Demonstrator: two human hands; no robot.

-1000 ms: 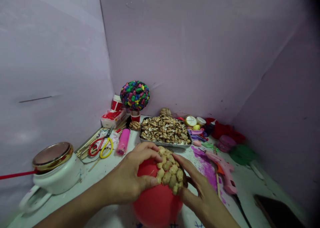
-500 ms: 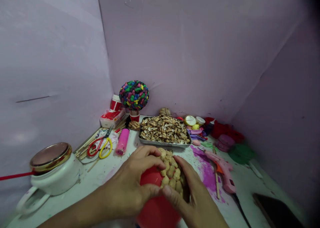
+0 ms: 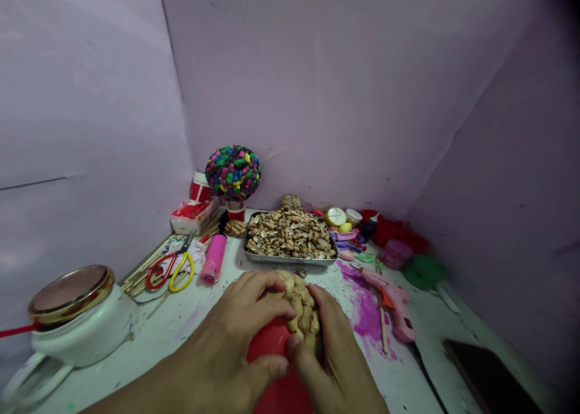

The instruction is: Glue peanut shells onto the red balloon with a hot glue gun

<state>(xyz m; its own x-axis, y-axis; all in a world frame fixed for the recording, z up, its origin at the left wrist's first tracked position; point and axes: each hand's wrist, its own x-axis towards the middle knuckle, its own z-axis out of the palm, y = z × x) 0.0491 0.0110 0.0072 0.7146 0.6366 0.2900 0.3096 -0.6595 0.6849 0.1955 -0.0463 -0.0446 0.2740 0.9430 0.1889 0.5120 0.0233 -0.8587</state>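
A round red balloon, its far and right side crusted with peanut shells, is held low at the front of the table. My left hand curves around its left side, fingertips on the shells and thumb against the red surface. Around the right side, my right hand is wrapped, with its thumb on the near edge of the shells. My palms and the lower frame edge hide part of the balloon. Just beyond stands a metal tray heaped with loose peanut shells.
On the left are a white mug with a round gold-rimmed lid, scissors and a pink roll. A colourful shell-covered ball stands at the back. To the right lie a pink glue gun, its cord and a dark phone.
The view has turned slightly right, so the table things sit further left. Both hands still hold the balloon, and my right thumb has shifted a little on it.
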